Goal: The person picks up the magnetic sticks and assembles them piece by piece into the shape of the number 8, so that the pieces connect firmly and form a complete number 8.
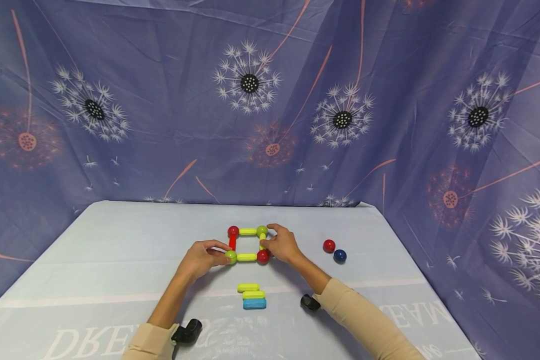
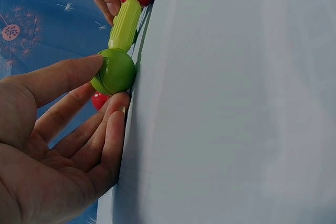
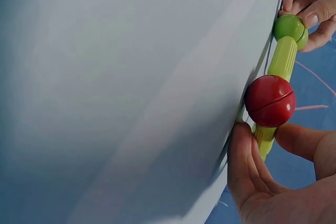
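Bright head view, dimmer wrist views, soft shadows on the tabletop (image 3: pixel 131 77), glint on one red ball (image 3: pixel 270 100)

Right hand (image 3: pixel 291 198) pinched lower yellow-green rod (image 3: pixel 264 139), right against red ball (image 3: pixel 270 101). Upper yellow-green rod (image 3: pixel 283 59) linked that ball to green ball (image 3: pixel 289 30), held by left hand (image 3: pixel 320 11). Pale tabletop (image 3: pixel 131 77) alongside; blue cloth (image 3: pixel 315 74) showed behind.

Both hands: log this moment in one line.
left hand: pinches glossy green ball; right hand: grips ribbed lime rod; aside: glossy red ball, glossy blue ball
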